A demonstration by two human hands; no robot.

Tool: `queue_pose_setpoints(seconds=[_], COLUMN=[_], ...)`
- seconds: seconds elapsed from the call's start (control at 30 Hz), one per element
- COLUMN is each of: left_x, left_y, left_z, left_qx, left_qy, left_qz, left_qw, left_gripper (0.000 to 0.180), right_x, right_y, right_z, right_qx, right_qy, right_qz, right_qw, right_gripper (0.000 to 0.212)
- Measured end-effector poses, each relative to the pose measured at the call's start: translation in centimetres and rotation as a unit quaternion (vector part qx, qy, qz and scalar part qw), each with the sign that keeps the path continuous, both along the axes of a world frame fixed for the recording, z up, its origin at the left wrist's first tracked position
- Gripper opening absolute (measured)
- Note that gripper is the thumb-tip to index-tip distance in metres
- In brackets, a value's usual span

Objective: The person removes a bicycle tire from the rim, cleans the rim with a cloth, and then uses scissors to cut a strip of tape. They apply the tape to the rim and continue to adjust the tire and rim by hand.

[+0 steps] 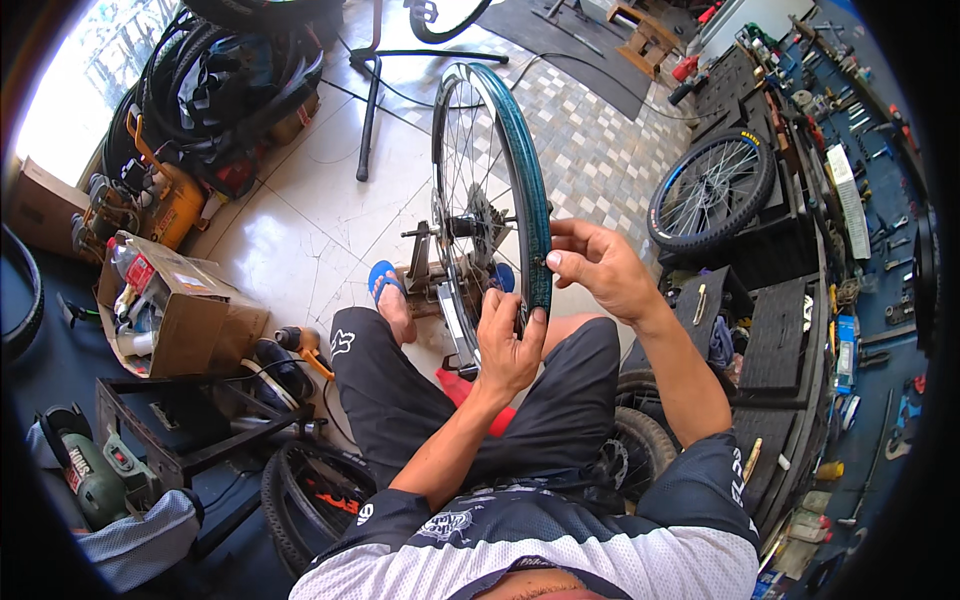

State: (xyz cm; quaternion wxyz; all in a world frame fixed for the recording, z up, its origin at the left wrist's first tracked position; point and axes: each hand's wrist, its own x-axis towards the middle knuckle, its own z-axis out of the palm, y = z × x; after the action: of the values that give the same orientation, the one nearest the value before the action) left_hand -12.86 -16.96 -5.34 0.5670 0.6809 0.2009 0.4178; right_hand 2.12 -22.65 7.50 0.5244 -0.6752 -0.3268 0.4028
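Observation:
A spoked bicycle wheel (462, 226) stands upright in front of me on a low metal stand (421, 262), with a cassette (486, 222) at its hub. Around its outer face runs a teal-green patterned band (519, 150). My left hand (508, 342) grips the near part of the rim, its thumb against the band. Just above it, my right hand (603, 270) is closed in a pinch at the band's right edge. A tiny dark piece shows by its thumb tip, too small to name.
A tyred wheel (712, 190) lies on dark crates at the right, near a tool-covered wall panel (885, 220). On the left are a cardboard box (190, 320), an orange compressor (170, 205), a green bench machine (95, 460) and hanging tyres (165, 95). A repair stand leg (368, 125) crosses the floor ahead.

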Motion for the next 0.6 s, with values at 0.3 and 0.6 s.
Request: queue_pose_setpoints(seconds=[0.3, 0.6], left_x=[-0.6, -1.0], left_y=[-0.2, -0.4], left_z=[-0.1, -1.1], left_qx=[0.007, 0.028], left_qy=[0.002, -0.002], left_qz=[-0.01, -0.024], left_qw=[1.0, 0.999], left_gripper=[0.023, 0.022], right_x=[-1.5, -1.7], right_y=[0.1, -0.4], right_z=[-1.7, -3.1], right_qx=[0.04, 0.044], right_qy=[0.02, 0.027], right_qz=[0.027, 0.017], right_qw=[0.999, 0.998], right_gripper=[0.039, 0.037])
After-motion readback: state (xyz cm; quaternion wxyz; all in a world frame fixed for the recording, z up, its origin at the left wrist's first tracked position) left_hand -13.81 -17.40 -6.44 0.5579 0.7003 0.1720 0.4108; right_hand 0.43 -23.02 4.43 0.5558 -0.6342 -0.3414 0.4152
